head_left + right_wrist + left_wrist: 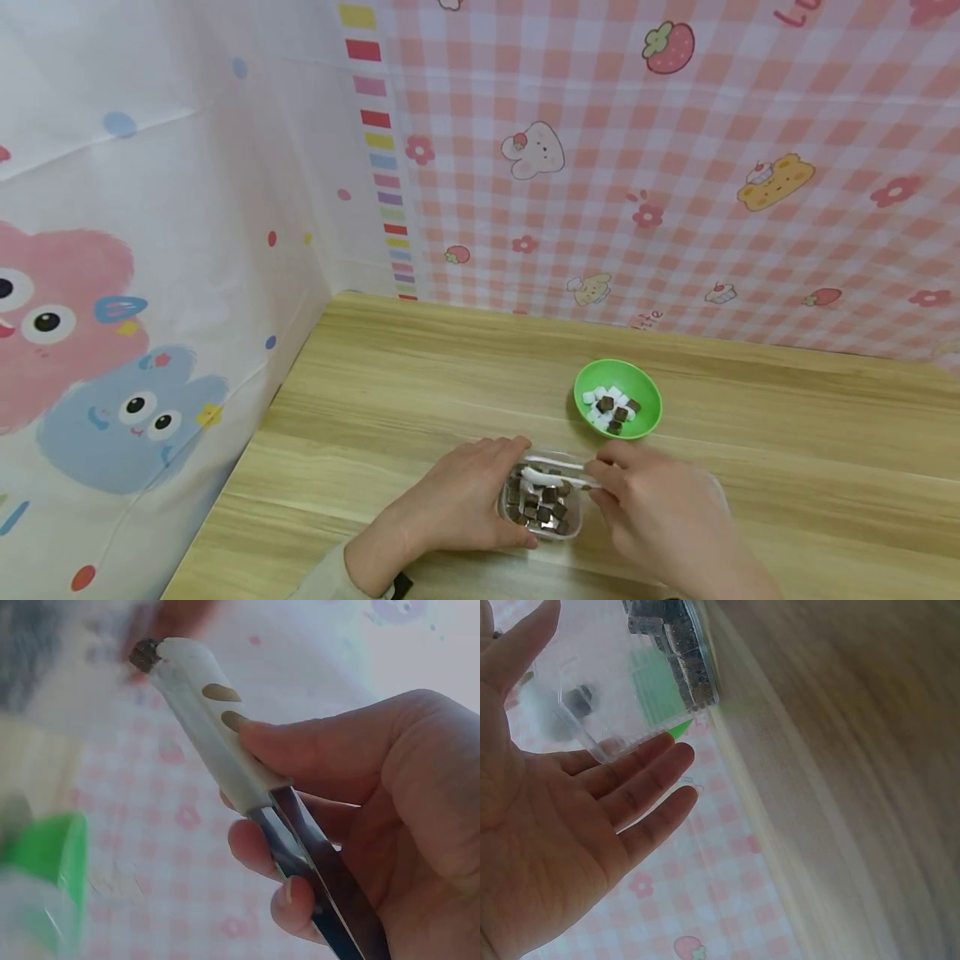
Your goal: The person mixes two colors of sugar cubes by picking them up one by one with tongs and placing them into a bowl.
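Observation:
A clear plastic container (573, 529) with several dark brown cubes (543, 513) stands on the table. My left hand (465, 496) holds it from the left, thumb at its near side and fingers at its far side; the left wrist view shows the fingers against the clear wall. My right hand (660, 508) grips small tongs (217, 739) with white tips and metal arms. At the tips a brown cube (144, 655) is pinched, in the right wrist view. Just beyond the hands sits a green bowl (648, 387) with white and brown cubes.
The wood-grain table (420, 367) meets a pink checked cloth (480, 200) at the back and a white printed cloth (202, 208) on the left. A clear plastic edge (717, 487) shows beside my right hand, mostly hidden by it.

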`<state>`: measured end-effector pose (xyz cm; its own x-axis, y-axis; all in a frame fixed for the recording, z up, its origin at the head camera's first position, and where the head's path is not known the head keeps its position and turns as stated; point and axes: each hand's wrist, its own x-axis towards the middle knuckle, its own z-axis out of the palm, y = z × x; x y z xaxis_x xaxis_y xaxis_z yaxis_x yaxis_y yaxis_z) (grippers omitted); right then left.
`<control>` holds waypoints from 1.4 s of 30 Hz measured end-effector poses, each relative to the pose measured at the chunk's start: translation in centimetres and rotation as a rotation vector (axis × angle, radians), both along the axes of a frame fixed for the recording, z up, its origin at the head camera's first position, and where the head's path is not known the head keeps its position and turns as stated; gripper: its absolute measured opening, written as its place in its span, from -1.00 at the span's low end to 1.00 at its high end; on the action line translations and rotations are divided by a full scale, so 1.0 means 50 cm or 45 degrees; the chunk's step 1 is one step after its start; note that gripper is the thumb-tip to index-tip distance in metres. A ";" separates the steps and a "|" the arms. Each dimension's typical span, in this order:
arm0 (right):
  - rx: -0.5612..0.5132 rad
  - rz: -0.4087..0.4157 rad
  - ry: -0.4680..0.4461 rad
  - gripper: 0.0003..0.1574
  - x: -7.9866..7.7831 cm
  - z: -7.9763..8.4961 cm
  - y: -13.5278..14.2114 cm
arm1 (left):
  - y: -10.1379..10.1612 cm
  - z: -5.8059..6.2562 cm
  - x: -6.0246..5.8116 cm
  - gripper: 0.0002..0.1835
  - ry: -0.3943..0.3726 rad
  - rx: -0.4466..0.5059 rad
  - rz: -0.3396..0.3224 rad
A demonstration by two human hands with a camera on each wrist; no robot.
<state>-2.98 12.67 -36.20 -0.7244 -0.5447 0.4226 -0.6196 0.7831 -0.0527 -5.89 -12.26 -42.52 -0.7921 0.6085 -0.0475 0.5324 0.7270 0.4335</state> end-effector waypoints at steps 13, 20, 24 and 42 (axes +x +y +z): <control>-0.378 -0.140 0.158 -0.74 -0.043 0.033 0.135 | -0.001 0.002 0.003 0.16 -0.075 -0.025 0.032; -0.334 -0.358 0.182 -0.66 -0.060 0.018 0.145 | -0.002 0.003 0.003 0.15 -0.069 -0.022 0.028; -0.365 -0.444 0.160 -0.64 -0.068 0.008 0.147 | -0.001 0.003 0.002 0.15 -0.065 -0.026 0.024; -0.427 -0.369 0.131 -0.56 -0.058 0.018 0.127 | -0.001 0.006 0.001 0.16 -0.083 -0.018 0.026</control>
